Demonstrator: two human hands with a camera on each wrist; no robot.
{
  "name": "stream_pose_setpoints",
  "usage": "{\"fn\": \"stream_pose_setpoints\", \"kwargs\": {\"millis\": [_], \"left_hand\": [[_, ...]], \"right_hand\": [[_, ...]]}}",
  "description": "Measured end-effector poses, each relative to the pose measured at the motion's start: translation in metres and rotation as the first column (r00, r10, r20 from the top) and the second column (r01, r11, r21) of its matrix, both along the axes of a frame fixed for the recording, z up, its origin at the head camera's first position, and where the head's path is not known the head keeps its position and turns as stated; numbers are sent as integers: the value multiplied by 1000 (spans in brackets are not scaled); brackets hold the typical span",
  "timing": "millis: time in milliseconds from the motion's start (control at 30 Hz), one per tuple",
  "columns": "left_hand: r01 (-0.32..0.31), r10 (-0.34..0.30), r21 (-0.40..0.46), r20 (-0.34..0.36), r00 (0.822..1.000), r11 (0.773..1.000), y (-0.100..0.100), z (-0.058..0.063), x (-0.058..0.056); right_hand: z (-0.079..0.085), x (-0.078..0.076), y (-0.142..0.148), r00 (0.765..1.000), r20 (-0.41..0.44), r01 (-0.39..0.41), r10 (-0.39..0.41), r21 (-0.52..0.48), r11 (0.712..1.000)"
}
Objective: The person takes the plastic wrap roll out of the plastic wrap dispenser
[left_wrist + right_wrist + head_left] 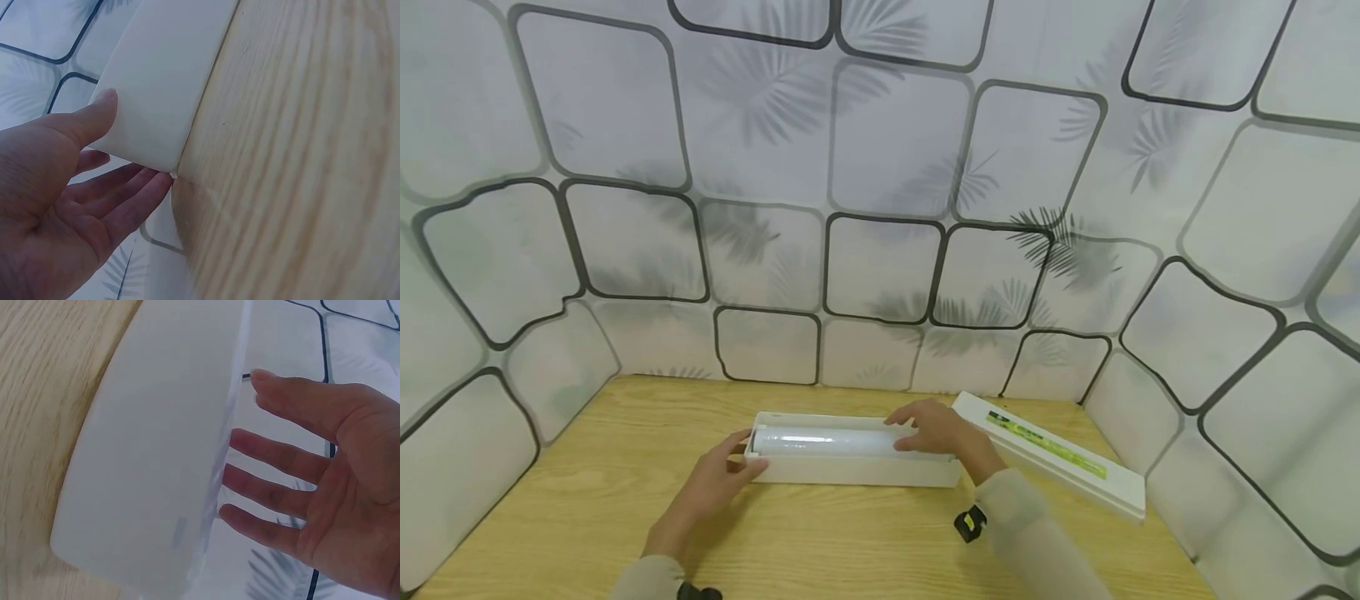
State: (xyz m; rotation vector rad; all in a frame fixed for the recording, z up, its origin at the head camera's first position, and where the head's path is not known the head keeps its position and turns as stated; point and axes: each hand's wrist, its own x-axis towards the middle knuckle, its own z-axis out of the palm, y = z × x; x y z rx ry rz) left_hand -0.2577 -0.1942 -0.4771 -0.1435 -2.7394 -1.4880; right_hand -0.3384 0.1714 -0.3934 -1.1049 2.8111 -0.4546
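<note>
A long, lidless white box (857, 472) sits on the wooden table, with a roll of clear plastic film (827, 442) lying along its inside. At the box's left end is my left hand (718, 475). In the left wrist view, its thumb (103, 115) presses the front face while the other fingers wrap the end near the bottom corner. My right hand (934, 429) is over the roll's right part with its fingers spread and slightly bent. Whether those fingertips touch the roll is unclear. The right wrist view shows nothing gripped in that hand.
A white lid (1052, 454) with a green and yellow label lies slanted on the table to the right, beyond my right forearm. Patterned wall covering (880, 267) encloses the wooden table (850, 542) at the back and both sides.
</note>
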Motion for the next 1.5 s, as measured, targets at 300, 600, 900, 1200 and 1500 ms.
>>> {"fn": "stream_pose_setpoints", "kwargs": {"millis": [300,600,900,1200,1500], "left_hand": [[-1,1,0,-4,1000,1000,1,0,0],[-1,1,-1,-7,1000,1000,1,0,0],[-4,4,-7,-7,1000,1000,1,1,0],[-6,6,-9,-1,1000,1000,0,-1,0],[-7,7,-13,-1,1000,1000,0,-1,-1]], "right_hand": [[-4,-4,-14,999,20,26,-27,34,999],[-12,-6,-22,987,119,103,-106,31,994],[-19,-9,-24,989,127,68,-71,29,997],[-24,-12,-25,990,136,20,-26,44,999],[-21,-12,-25,987,159,-2,-5,45,999]]}}
